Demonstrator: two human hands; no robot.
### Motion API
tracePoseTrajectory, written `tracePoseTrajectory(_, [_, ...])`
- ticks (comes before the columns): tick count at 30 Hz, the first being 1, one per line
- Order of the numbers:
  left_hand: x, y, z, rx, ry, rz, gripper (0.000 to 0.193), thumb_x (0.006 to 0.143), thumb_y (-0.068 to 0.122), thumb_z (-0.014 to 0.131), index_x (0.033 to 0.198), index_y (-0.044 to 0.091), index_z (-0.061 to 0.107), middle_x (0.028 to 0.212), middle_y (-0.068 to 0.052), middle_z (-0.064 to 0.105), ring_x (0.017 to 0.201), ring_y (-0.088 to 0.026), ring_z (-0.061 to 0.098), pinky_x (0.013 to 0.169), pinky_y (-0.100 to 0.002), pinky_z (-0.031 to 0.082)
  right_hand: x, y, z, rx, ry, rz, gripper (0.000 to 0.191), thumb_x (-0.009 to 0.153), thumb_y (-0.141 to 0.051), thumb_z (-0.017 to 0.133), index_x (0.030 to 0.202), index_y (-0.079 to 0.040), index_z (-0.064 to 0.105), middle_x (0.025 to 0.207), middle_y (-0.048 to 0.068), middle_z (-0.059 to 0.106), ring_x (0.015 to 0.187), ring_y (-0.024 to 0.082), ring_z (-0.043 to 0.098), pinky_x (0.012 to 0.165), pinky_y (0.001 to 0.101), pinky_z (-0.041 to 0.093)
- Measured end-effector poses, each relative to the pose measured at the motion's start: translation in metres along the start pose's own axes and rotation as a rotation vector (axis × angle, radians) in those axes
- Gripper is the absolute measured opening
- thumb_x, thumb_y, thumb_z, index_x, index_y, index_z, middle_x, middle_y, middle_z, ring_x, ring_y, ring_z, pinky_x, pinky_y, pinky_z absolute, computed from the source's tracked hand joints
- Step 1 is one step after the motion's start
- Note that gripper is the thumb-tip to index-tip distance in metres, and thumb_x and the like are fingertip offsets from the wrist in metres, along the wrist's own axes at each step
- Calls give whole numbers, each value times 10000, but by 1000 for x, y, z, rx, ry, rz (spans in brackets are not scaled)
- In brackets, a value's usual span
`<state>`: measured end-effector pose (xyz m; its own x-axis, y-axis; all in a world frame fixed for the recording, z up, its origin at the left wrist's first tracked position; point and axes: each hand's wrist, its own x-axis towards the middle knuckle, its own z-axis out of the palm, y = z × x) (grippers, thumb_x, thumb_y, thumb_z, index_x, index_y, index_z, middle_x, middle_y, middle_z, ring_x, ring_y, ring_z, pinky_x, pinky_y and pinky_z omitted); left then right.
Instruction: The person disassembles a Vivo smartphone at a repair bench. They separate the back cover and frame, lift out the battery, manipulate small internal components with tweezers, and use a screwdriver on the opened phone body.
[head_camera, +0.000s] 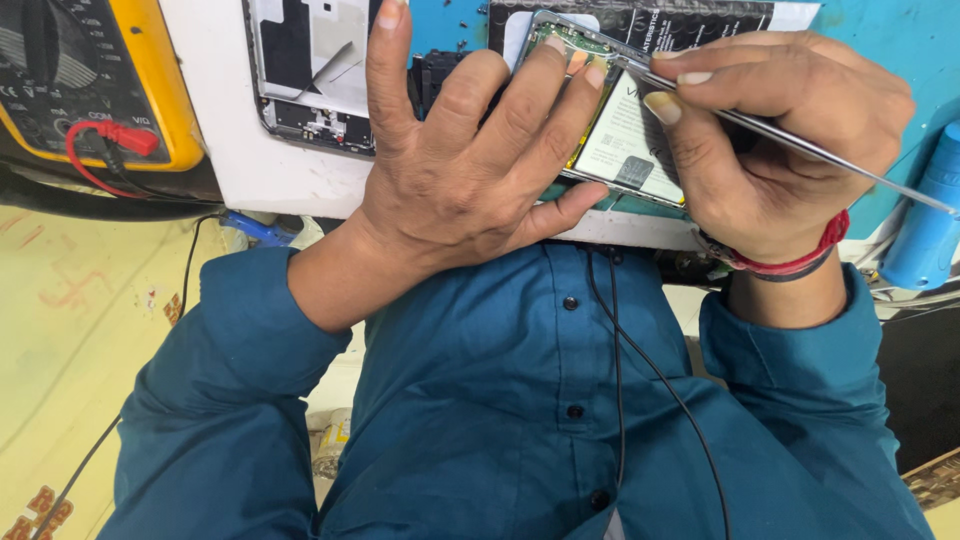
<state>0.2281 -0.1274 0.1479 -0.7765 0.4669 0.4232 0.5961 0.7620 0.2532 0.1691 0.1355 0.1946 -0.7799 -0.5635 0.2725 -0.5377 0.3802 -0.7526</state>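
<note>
My left hand (455, 170) lies flat and spread over the opened smartphone (615, 125), palm down. The index finger reaches up past the phone toward a separate phone back frame (310, 70); the middle and ring fingertips press on the top edge of the opened unit, and the thumb braces its lower edge. This grip pins the phone against the tabletop (290, 180) so that it does not slide under the tool.

My right hand (790, 150) is closed in a pinch on metal tweezers (800, 145). Thumb and forefinger hold the shaft close to the working end, which gives fine control. The long rear end of the tool runs out to the right past my wrist. The tips sit at the upper edge of the phone, just beside my left fingertips; the exact contact point is hidden by the fingers.

The phone lies face down at the near edge of the tabletop, directly ahead of my chest, with its white-labelled battery (635, 150) exposed.

A yellow multimeter (120, 70) with a red probe lead (110, 145) plugged in stands well apart at the left. A blue cylindrical object (925, 215) lies at the right edge; its kind cannot be determined. A red thread band (790, 262) circles my right wrist. A thin black cable (640, 380) hangs down my blue shirt (500, 400).
</note>
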Motion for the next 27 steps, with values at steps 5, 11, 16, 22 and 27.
tracePoseTrajectory(5, [-1, 0, 0, 2, -6, -3, 594, 1072, 496, 501, 1436, 53, 657, 1375, -70, 542, 1176, -240, 483, 1223, -676, 54, 0, 1, 0, -5, -7, -17, 65, 1063, 32, 750, 1071, 62, 692, 1097, 199, 759, 1011, 271, 775, 859, 286, 604])
tracePoseTrajectory(11, [-2, 1, 2, 2, -3, -4, 559, 1071, 487, 508, 1396, 50, 632, 1380, -73, 533, 1198, -248, 474, 1220, -685, 54, -1, 0, 2, -24, 6, 5, 64, 1053, 38, 754, 1065, 72, 702, 1075, 202, 763, 959, 250, 769, 818, 277, 589])
tracePoseTrajectory(16, [-3, 1, 3, 8, -4, -1, 564, 1067, 494, 512, 1396, 53, 636, 1381, -67, 530, 1198, -245, 468, 1227, -679, 46, 0, 2, 1, -22, -1, -19, 73, 1054, 31, 759, 1064, 71, 698, 1078, 207, 762, 954, 254, 768, 806, 277, 583])
tracePoseTrajectory(22, [-4, -1, 4, 15, 7, 6, 551, 1070, 482, 517, 1393, 52, 635, 1382, -73, 522, 1219, -252, 471, 1227, -680, 30, 0, 3, 1, -19, -7, -30, 81, 1081, 45, 772, 1073, 70, 696, 1097, 218, 759, 969, 261, 765, 822, 278, 586])
tracePoseTrajectory(27, [-4, 0, 6, 12, 10, 3, 547, 1063, 473, 524, 1384, 43, 632, 1378, -77, 517, 1212, -257, 478, 1220, -686, 39, 2, 0, 2, -49, -23, -42, 66, 1042, 22, 727, 1082, 61, 694, 1110, 206, 757, 1023, 275, 769, 867, 285, 594])
